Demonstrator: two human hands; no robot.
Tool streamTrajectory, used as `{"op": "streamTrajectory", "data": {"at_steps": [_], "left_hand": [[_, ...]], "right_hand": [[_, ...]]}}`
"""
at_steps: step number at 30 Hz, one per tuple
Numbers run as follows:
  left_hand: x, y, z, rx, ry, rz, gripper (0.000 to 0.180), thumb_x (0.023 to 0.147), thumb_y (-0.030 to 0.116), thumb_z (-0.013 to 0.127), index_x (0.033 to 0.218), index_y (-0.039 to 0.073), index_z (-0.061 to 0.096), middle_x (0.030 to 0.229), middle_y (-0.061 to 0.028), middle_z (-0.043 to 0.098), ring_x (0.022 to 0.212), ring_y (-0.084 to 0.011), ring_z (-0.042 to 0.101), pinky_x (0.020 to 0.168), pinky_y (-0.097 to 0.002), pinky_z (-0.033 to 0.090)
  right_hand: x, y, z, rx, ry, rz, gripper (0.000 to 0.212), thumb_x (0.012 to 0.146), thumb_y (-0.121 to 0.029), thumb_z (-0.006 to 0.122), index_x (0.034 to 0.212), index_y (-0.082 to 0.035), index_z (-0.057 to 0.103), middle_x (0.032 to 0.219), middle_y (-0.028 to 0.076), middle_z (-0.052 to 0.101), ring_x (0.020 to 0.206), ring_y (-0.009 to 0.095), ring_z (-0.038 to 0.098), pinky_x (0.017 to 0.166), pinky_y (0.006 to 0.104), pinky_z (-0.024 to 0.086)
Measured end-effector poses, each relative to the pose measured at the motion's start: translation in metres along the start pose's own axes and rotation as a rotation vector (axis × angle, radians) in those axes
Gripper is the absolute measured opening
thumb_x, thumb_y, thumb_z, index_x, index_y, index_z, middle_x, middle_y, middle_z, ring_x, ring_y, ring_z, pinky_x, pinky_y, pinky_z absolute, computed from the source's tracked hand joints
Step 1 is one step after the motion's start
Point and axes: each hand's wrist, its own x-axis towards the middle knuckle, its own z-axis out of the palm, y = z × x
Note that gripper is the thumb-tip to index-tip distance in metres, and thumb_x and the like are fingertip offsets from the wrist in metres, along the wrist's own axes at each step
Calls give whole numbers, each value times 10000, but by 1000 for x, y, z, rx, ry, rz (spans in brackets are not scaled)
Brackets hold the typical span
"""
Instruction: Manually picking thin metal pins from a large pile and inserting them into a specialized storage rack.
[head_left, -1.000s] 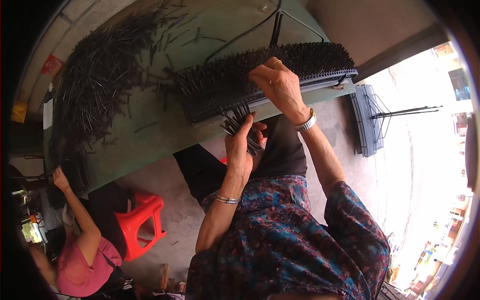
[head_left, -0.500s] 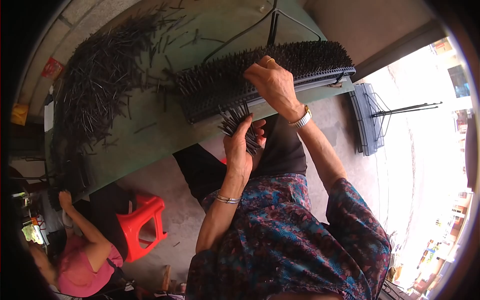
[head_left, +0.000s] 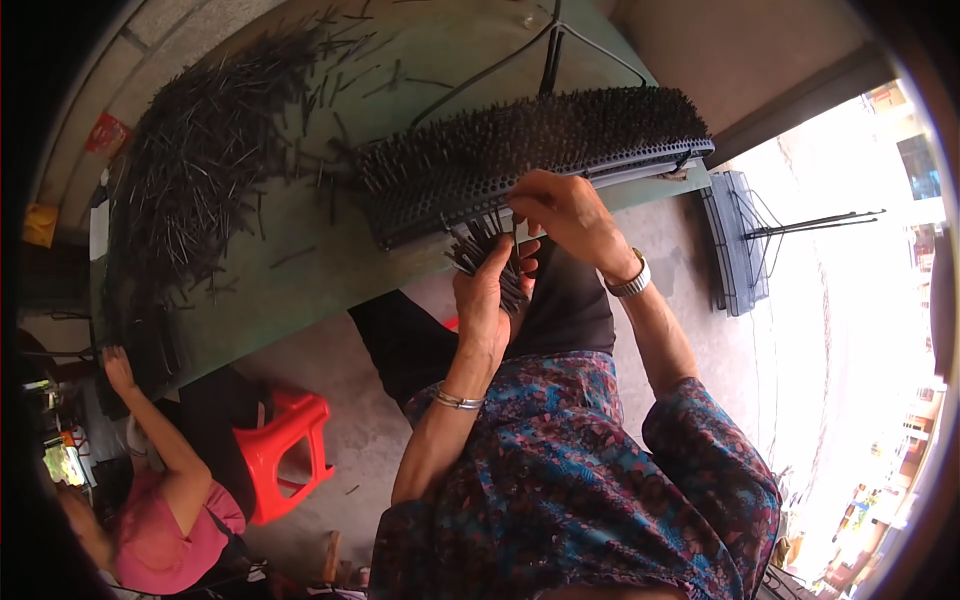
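Note:
My left hand [head_left: 482, 300] is closed around a bundle of thin dark sticks [head_left: 475, 247], their ends fanning out past the thumb. Just above it, my right hand [head_left: 572, 218] pinches what looks like one dark stick at the bundle's edge. Beyond both hands lies a long, curved, perforated dark panel [head_left: 440, 208]. Many short sticks stand upright in its holes, while the near-left rows show bare holes. A large loose heap of the same dark sticks [head_left: 205, 160] covers the left of the green table [head_left: 300, 310].
Black metal rods [head_left: 548, 60] rise behind the panel. A similar grey panel with rods [head_left: 735, 240] stands on the floor at right. Left are a red plastic stool [head_left: 290, 450] and a person in pink [head_left: 170, 535], one hand [head_left: 118, 370] at the table's end.
My right hand has come back from the panel's upright sticks to the bundle. My left hand has shifted slightly right. The other person's hand has moved up along the table's end.

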Motion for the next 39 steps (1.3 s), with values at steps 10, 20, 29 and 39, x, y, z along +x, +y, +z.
{"op": "streamTrajectory", "data": {"at_steps": [10, 20, 29, 39], "left_hand": [[7, -3, -5, -16, 45, -95, 264, 905, 225, 694, 1101, 57, 638, 776, -77, 659, 604, -134, 587, 538, -266, 467], [1, 0, -4, -38, 17, -64, 236, 893, 206, 710, 992, 6, 634, 680, -58, 583, 520, -126, 480, 485, -271, 370], [1, -3, -6, 29, 9, -53, 232, 878, 219, 729, 966, 19, 652, 712, -66, 625, 550, -119, 545, 476, -249, 404], [7, -3, -8, -4, 15, -92, 319, 885, 274, 720, 1080, 34, 641, 858, -116, 703, 604, -126, 598, 498, -258, 458]], "right_hand": [[36, 22, 5, -235, 615, -286, 75, 913, -88, 608, 958, -27, 613, 702, 58, 630, 584, 105, 608, 569, 265, 470], [33, 17, 13, -484, 506, -325, 56, 851, -150, 688, 901, -124, 696, 859, 59, 603, 666, 220, 600, 607, 328, 485], [9, 21, 9, -335, 309, -208, 119, 860, -166, 687, 931, -71, 697, 822, 60, 635, 656, 166, 621, 599, 308, 493], [-2, -2, -1, -125, 363, -88, 91, 893, -86, 629, 946, -13, 611, 769, 50, 673, 644, 111, 648, 578, 267, 487]]}}
